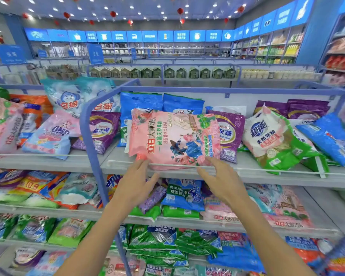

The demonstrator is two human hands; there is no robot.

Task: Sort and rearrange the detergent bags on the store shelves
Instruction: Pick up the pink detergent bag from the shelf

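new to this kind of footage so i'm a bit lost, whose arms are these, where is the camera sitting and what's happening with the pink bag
There is no machine here. The two bare arms belong to a person, and the single picture comes from a wide-angle camera worn on their head, looking forward and down. They stand at store shelves stocked with detergent bags. A pink bag lies on the top shelf, in front of blue bags and partly over a purple bag. The left hand and right hand reach its lower edge with fairly straight fingers; neither grips it.
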